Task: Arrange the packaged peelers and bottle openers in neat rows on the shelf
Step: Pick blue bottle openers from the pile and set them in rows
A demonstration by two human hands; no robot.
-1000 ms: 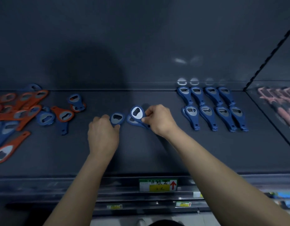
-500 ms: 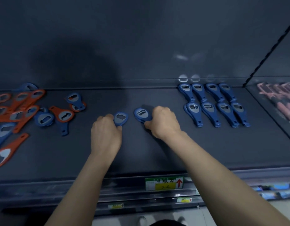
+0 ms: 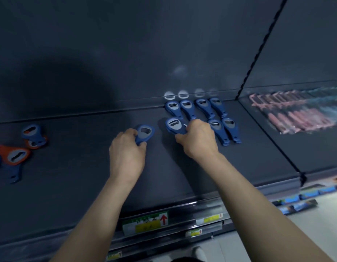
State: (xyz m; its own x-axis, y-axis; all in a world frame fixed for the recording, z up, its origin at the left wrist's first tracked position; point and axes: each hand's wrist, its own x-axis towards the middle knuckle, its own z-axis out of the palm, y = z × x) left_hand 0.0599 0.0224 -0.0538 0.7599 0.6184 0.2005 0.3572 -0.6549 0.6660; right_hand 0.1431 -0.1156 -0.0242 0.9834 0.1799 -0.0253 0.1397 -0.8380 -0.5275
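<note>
Shelf: the dark grey flat metal shelf (image 3: 78, 186) carries everything you are sorting.
Rows: blue plastic bottle openers with metal-lined heads (image 3: 201, 108) lie in two neat rows by its back edge, right of centre.
Heap: orange and blue openers (image 3: 18, 156) lie jumbled at its left edge.
Your left hand (image 3: 127, 154): fingers curled round one blue opener (image 3: 145, 134), mid-shelf.
Your right hand (image 3: 197, 140): grips a second blue opener (image 3: 175, 125) at the front row's left end.

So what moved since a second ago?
Both hands slid right along the shelf, each keeping hold of a blue bottle opener. The right hand brought the right opener to the left end of the front neat row; the left hand followed with the left opener. Nothing was let go. The neat blue rows and the mixed pile at the left stayed put.
</note>
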